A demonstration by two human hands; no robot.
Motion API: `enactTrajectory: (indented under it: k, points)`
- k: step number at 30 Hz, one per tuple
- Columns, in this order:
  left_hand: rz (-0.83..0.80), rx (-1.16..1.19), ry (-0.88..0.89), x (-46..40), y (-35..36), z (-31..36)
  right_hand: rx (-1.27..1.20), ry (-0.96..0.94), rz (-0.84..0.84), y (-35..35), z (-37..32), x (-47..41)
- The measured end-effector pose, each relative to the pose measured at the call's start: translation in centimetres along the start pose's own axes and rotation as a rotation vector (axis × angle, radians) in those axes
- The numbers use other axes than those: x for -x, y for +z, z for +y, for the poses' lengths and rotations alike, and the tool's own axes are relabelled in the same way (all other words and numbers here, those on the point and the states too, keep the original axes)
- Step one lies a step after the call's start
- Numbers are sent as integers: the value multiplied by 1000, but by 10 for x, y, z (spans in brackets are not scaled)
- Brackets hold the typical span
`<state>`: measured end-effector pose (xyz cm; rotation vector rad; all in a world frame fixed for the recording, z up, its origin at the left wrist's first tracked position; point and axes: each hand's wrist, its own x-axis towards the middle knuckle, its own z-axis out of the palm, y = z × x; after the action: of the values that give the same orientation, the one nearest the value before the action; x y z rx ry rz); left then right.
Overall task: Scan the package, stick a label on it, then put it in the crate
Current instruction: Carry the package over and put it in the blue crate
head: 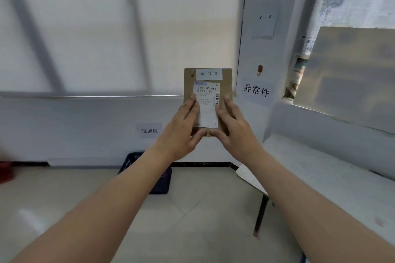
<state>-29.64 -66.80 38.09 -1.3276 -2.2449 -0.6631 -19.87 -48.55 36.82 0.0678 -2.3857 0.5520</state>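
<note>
A small brown cardboard package (pixel 226 83) is held up in front of me at chest height, its face toward the camera. It bears a white shipping label with barcodes (pixel 207 100) and a smaller white sticker (pixel 209 73) near its top edge. My left hand (pixel 181 132) grips its lower left side, fingers over the label's left edge. My right hand (pixel 235 130) holds the lower right side, thumb under the bottom edge. A dark blue plastic crate (pixel 164 181) stands on the floor below, against the wall, partly hidden by my left forearm.
A white table (pixel 333 179) with a black leg stands at the right. Paper signs hang on the wall (pixel 149 131) and on the pillar (pixel 256 90). A red object (pixel 5 173) sits at the far left. Tiled floor lies below.
</note>
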Motion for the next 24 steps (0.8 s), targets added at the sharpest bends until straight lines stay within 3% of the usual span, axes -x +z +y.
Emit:
enactTrajectory:
  k: [24]
  points:
    - [-110,-75,-415,-21,68,-335,-327,-8,-300,326,42,-217]
